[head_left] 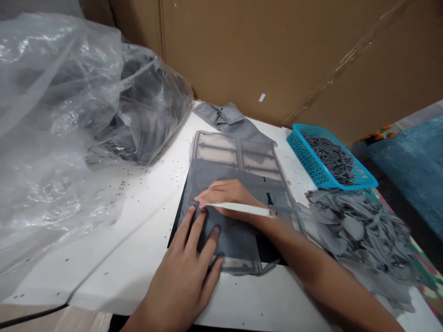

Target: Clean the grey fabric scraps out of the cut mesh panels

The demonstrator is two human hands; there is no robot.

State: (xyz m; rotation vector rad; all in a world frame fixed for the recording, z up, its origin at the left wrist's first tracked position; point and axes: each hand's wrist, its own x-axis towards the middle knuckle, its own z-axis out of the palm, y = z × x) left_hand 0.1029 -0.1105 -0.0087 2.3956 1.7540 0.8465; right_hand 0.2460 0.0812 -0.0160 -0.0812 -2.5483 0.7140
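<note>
Tabletop (pixel 138 240), white, running along the near edge and sprinkled with small dark specks. Left hand (pixel 183 269) at the near side, bare, fingers spread wide apart, tips resting on dark grey cloth (pixel 235 235). Just beyond, right hand (pixel 230 196), reaching in from the right, fingers closed narrow around a slim white stick (pixel 238 208), pinkish end close beside the left fingertips, other end pointing right over the wrist; cannot tell whether touching the cloth. Beneath both hands, that grey cloth, lying across the middle of a see-through windowed panel (pixel 221 161) with grey borders, the windows on show mostly toward the far side. Under these, black sheet (pixel 270 249), peeking out left and right. To the right, tangled heap of grey scraps (pixel 367 230); just beyond, blue basket (pixel 308 161) full of thin grey strips (pixel 328 154). Far right, fluffy blue cloth (pixel 411 152). To the left, big clear plastic bag (pixel 69 115), bulging with grey material (pixel 138 115). Past the panel, crumpled grey fabric (pixel 228 117). Farthest, upright brown cardboard (pixel 242 55).
</note>
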